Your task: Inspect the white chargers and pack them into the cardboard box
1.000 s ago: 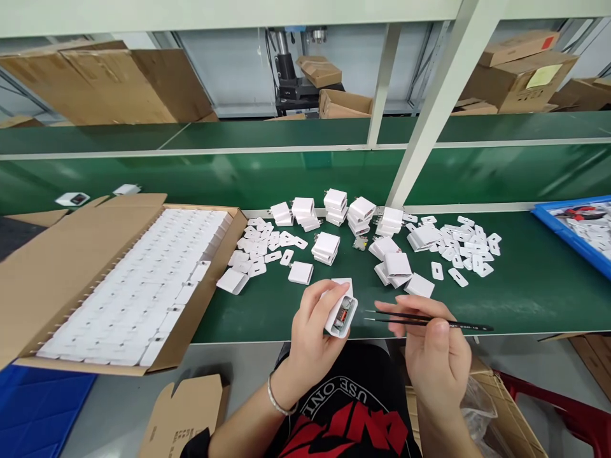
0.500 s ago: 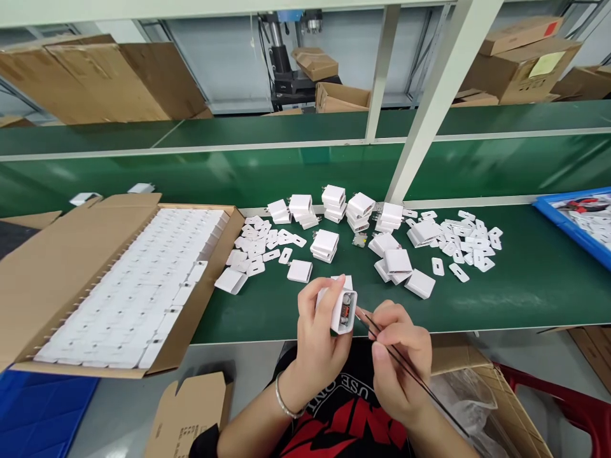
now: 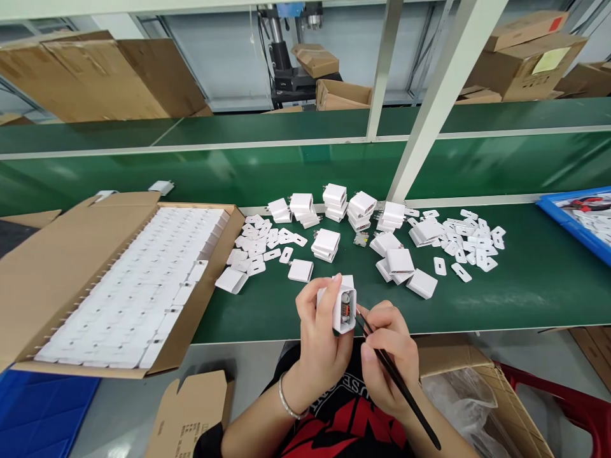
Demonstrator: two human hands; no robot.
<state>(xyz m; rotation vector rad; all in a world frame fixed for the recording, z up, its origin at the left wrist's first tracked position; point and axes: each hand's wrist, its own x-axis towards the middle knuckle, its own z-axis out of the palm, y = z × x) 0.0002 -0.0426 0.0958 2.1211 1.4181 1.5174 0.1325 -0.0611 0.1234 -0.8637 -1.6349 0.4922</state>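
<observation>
My left hand (image 3: 319,334) grips a white charger housing (image 3: 342,307) with its open end turned toward me, showing the circuit parts inside. My right hand (image 3: 386,356) pinches black tweezers (image 3: 398,385), whose tips touch the open end of the housing. Both hands hover over the near edge of the green bench (image 3: 525,286). Just beyond them lie stacks of white housings (image 3: 326,245) and a scatter of small white cover plates (image 3: 260,245).
A large cardboard box (image 3: 71,254) full of rows of white chargers sits at the left. More cover plates (image 3: 472,248) lie at the right, near a blue tray (image 3: 573,219). A white upright post (image 3: 429,108) rises behind the stacks. Cardboard boxes stand on the shelf behind.
My right hand swung the tweezers from lying level at the right to pointing up into the housing's open end. My left hand kept hold of the housing and turned it slightly.
</observation>
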